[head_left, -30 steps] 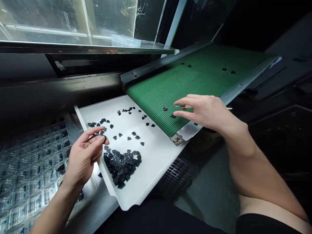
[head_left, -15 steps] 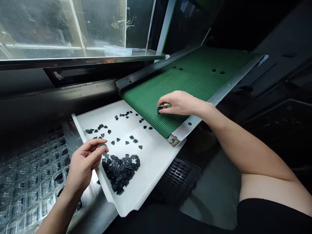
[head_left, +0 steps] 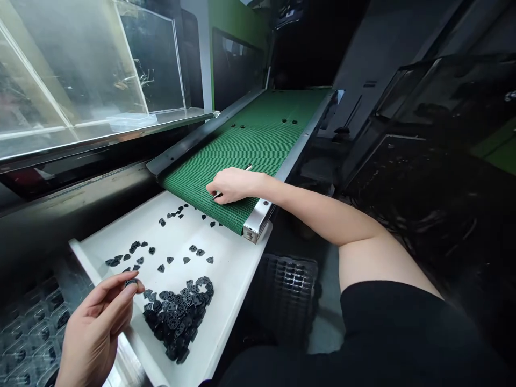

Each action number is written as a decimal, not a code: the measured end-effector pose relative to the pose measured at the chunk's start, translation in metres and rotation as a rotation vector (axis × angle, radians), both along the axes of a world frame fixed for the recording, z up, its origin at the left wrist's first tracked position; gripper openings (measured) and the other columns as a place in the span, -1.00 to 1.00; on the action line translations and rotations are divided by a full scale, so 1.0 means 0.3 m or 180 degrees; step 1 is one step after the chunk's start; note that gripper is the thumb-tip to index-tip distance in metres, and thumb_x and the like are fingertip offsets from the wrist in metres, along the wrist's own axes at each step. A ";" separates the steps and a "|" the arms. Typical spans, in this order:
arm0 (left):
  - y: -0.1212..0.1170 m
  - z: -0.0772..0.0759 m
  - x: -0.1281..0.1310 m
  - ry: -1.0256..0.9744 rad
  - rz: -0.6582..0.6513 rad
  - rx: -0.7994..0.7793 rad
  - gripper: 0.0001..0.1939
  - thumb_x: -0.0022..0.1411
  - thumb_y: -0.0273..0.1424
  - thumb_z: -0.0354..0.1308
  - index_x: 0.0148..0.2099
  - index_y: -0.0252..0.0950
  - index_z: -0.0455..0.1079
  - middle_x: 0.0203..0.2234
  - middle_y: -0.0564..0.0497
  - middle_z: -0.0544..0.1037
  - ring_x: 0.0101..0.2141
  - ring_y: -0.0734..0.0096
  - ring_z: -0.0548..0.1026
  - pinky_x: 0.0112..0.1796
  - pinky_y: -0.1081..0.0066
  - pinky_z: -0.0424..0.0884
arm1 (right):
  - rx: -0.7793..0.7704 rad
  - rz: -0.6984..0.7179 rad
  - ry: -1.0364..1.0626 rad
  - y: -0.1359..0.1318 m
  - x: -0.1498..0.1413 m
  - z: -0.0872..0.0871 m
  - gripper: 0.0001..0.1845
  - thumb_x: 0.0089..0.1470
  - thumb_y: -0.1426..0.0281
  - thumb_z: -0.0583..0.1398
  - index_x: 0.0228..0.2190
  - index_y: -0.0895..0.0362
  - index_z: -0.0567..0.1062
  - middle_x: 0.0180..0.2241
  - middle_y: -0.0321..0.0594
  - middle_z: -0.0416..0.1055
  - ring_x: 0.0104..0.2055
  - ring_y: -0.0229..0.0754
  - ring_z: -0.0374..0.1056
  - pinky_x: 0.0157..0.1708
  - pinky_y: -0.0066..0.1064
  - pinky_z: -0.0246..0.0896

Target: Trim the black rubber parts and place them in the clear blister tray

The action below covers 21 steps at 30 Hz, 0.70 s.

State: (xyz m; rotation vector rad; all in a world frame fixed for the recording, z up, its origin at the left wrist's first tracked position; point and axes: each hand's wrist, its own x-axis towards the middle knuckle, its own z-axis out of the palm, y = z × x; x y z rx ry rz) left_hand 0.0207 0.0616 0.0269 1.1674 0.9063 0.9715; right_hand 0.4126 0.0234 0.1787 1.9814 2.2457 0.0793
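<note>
Already a heap (head_left: 177, 317) lies on the tray (head_left: 228, 301), black pieces (head_left: 294, 122) are left on the belt (head_left: 250, 142), your left hand (head_left: 94, 328) pinches another piece (head_left: 131, 282), and your right fingers (head_left: 212, 187) clasp a stick (head_left: 248, 167).

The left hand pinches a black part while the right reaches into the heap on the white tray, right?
No: the head view shows the right hand at the green belt, not in the heap. The left hand does pinch a black part.

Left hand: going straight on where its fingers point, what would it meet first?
Probably the loose black parts on the white tray, though the left hand may pass above them.
</note>
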 end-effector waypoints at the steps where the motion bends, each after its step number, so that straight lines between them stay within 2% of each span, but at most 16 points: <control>1: 0.005 -0.004 -0.003 0.0031 -0.0002 -0.0025 -0.41 -0.09 -0.21 0.71 0.00 -0.24 0.72 -0.32 -0.16 0.71 -0.59 0.66 0.25 -0.59 0.62 0.21 | -0.0030 0.0024 0.0006 0.002 -0.003 0.003 -0.86 0.30 0.33 0.31 -0.18 0.15 0.62 -0.31 -0.15 0.54 -0.35 -0.16 0.30 -0.33 -0.32 -0.07; 3: 0.011 -0.011 -0.008 0.0092 -0.0018 -0.0108 -0.35 -0.16 -0.19 0.73 0.01 -0.24 0.72 -0.31 -0.19 0.72 -0.60 0.65 0.23 -0.60 0.60 0.22 | -0.0119 0.0080 0.0031 0.008 -0.002 0.013 -0.84 0.30 0.31 0.34 -0.18 0.15 0.62 -0.28 -0.17 0.55 -0.32 -0.17 0.33 -0.32 -0.34 -0.01; 6: 0.013 -0.018 -0.009 0.0120 -0.0078 -0.0205 -0.30 -0.22 -0.16 0.74 0.01 -0.26 0.72 -0.31 -0.19 0.71 -0.60 0.68 0.17 -0.61 0.61 0.16 | -0.0290 0.0163 0.0052 0.017 0.013 0.031 -0.77 0.32 0.25 0.37 -0.13 0.16 0.60 -0.21 -0.21 0.56 -0.26 -0.19 0.40 -0.25 -0.38 0.20; 10: 0.010 -0.016 -0.002 0.0029 -0.0162 -0.0193 -0.26 -0.25 -0.14 0.75 0.01 -0.29 0.71 -0.35 -0.16 0.67 -0.58 0.67 0.16 -0.59 0.59 0.10 | -0.0429 0.0141 -0.0098 0.014 0.023 0.048 -0.68 0.40 0.17 0.33 -0.05 0.19 0.58 -0.13 -0.19 0.55 -0.17 -0.18 0.47 -0.10 -0.29 0.44; 14: 0.008 -0.008 0.007 -0.0072 -0.0228 -0.0193 -0.25 -0.24 -0.11 0.74 0.00 -0.30 0.70 -0.37 -0.12 0.65 -0.59 0.66 0.15 -0.57 0.57 0.02 | -0.0335 -0.0001 -0.0473 -0.010 -0.017 0.035 -0.68 0.46 0.16 0.29 -0.07 0.20 0.57 -0.15 -0.18 0.54 -0.13 -0.16 0.50 -0.04 -0.22 0.51; 21: -0.047 0.020 0.032 -0.0053 -0.0141 0.0060 -0.33 -0.19 -0.08 0.70 -0.04 -0.28 0.71 -0.40 -0.09 0.63 -0.59 0.66 0.13 -0.53 0.57 -0.04 | -0.0147 -0.0115 -0.0900 -0.044 -0.093 -0.035 -0.69 0.46 0.20 0.29 -0.04 0.22 0.58 -0.09 -0.14 0.55 -0.04 -0.11 0.52 0.05 -0.14 0.52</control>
